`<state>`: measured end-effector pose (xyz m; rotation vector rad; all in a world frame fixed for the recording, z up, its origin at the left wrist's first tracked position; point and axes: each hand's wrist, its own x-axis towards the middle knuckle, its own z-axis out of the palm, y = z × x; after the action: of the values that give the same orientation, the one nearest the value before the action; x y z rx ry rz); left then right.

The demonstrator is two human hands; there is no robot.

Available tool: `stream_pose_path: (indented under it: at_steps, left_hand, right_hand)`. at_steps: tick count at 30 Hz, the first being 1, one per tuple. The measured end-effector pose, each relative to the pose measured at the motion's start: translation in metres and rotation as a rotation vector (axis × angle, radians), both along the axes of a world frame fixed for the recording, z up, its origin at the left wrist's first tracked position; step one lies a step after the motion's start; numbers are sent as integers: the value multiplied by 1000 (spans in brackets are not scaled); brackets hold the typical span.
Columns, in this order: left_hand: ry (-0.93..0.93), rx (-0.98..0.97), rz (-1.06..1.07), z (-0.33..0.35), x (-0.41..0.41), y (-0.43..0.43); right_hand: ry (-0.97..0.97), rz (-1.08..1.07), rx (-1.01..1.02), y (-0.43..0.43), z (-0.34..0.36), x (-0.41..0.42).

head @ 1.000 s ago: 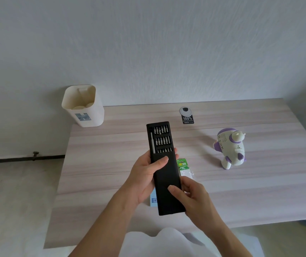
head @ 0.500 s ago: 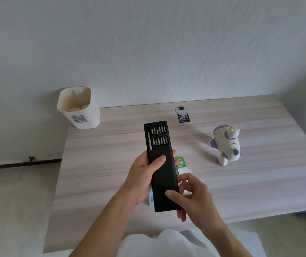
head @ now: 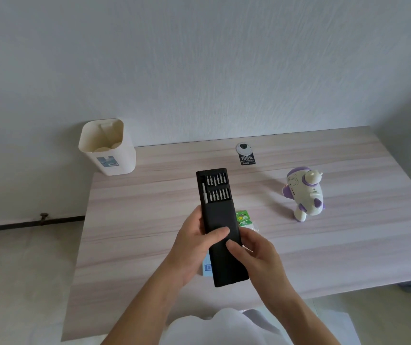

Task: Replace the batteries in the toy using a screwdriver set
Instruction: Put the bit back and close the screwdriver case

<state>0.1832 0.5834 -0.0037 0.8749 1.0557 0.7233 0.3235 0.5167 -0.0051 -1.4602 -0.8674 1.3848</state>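
I hold a long black screwdriver set case (head: 220, 220) above the wooden table (head: 149, 220). Its inner tray sticks out at the far end, showing two rows of silver bits and a driver handle. My left hand (head: 194, 247) grips the case from the left, thumb across its top. My right hand (head: 256, 255) holds its right side near the near end. A white and purple toy (head: 305, 195) stands upright on the table to the right. A green battery pack (head: 244, 217) lies just right of the case, partly hidden by it.
A cream plastic bin (head: 107, 148) stands at the table's back left corner against the wall. A round cable grommet with a black sticker (head: 245, 153) sits near the back edge. A small blue-white box (head: 206, 266) lies under the case.
The tray has slid back into the sleeve; fewer rows of bits show than a second ago. My right hand has moved up along the case's side.
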Motion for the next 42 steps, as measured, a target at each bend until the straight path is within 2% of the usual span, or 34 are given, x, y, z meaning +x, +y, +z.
stream_pose_path:
  at_steps: [2,4,8,10,13,17,19,24,29,31,34,37,39,42]
  left_hand:
    - [61,56,-2,-1,-4,-1]
    - [72,73,17,-1,-6,-3]
    - [123,107,27,2,-3,-7]
    - [178,135,28,2,-2,-8]
    - [178,105,39,1,-4,-9]
    - [122,51,26,-1,-11,-10]
    - [145,62,1,1,-16,-9]
    - [139,78,31,2,-29,-3]
    - [192,87,138,4,-33,2]
    - [224,96,154,5,-35,2]
    - [232,108,175,5,-42,3]
    - [197,86,174,4,-52,3]
    - [185,84,187,2,-56,2]
    - [196,78,245,-1,-55,-1]
  right_hand:
    - [28,-11,8,1,1,0]
    - [-33,-7,18,3,-2,0]
    - [-309,-24,-9,6,-7,-6]
    - [-388,-24,-36,7,-9,-8]
    - [-314,-5,-29,8,-11,-8]
    - [-75,36,-21,5,-7,-10]
    - [-34,32,-16,6,-7,-11]
    - [-118,47,-2,17,-4,-17]
    - [-334,47,9,34,-6,-34]
    - [-301,51,22,38,-3,-36]
    - [-89,116,0,42,2,-38]
    - [10,171,8,41,-1,-40]
    - [-49,153,17,43,-3,-44]
    - [-250,140,37,45,-7,-48]
